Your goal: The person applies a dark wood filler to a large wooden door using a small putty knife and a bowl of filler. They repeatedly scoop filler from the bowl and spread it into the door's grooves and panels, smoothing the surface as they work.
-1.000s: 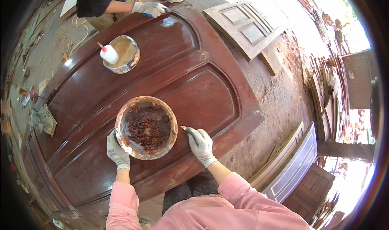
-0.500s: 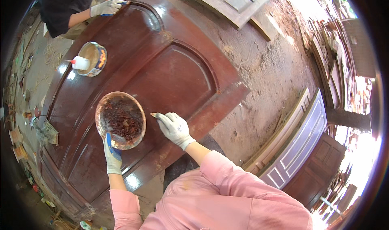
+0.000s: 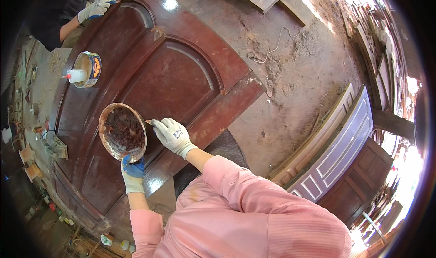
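My left hand (image 3: 133, 170), in a white glove with blue palm, grips the near rim of a round bowl (image 3: 103, 142). Dark reddish-brown paste (image 3: 122, 127) coats the inside of the bowl, which is held tilted above the door. Close to the bowl's right side, my gloved right hand (image 3: 171, 134) is closed on a small thin tool (image 3: 148, 122). Only its light brownish tip shows; the fingers hide the rest, so its exact kind is unclear. Under both hands lies a large reddish-brown panelled wooden door (image 3: 159, 83) with curved mouldings.
On the door's left part stands an open tin (image 3: 94, 70) with a white bottle (image 3: 77, 75) in it. At the upper left, a co-worker's gloved hand (image 3: 94, 10) works at the door's far edge. More door panels (image 3: 334, 151) lean at the right, and planks (image 3: 370, 53) are stacked beyond.
My right hand has moved left and up, bringing the tool tip next to the bowl. The bowl has shifted slightly left and tilted more. The whole view has shifted too.
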### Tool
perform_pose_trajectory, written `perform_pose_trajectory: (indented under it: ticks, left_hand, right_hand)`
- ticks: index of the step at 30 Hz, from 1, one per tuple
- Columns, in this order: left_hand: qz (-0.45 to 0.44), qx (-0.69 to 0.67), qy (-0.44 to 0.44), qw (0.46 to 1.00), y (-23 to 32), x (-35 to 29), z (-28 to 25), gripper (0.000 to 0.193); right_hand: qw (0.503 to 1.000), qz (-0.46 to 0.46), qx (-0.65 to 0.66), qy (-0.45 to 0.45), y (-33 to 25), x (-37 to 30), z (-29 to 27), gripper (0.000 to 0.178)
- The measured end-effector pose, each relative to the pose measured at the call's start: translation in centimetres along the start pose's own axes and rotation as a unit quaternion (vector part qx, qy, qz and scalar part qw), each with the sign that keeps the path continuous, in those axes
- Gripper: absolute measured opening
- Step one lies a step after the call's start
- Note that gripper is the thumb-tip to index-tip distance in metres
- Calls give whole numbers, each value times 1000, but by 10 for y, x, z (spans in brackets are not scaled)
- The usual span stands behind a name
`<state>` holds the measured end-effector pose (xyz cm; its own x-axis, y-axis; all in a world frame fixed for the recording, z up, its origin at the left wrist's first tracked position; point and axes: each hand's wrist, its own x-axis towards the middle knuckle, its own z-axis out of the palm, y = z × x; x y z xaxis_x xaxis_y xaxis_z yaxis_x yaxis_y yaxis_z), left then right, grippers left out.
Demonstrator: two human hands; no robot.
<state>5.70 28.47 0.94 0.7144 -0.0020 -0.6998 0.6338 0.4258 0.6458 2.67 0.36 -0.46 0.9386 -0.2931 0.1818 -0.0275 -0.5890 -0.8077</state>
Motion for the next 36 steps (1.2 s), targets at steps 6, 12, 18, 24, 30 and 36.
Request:
perform_pose_trajectory:
  ticks: [6,12,18,24,30,36]
  left_hand:
    - [-44,-48,18,998,7,-10,20,21]
    - [-41,-69,21,997,14,-16,39,8]
    - [-77,-128,-10,989,18,-34,26,18]
    - [-56,-201,-81,975,18,-53,-57,44]
    - [-32,-210,-93,973,15,-98,-146,31]
    - [12,-163,-21,986,14,-130,-255,32]
  right_hand:
    - [1000,-2,-7,-7,4,-1,-1,32]
    - [1000,0,-21,14,3,-2,2,31]
    - [998,1,-60,35,5,-6,10,29]
    - [995,-7,-68,73,-1,-6,16,24]
    - [991,4,-82,102,-8,-6,12,21]
    - [978,-8,-184,100,-7,-4,15,20]
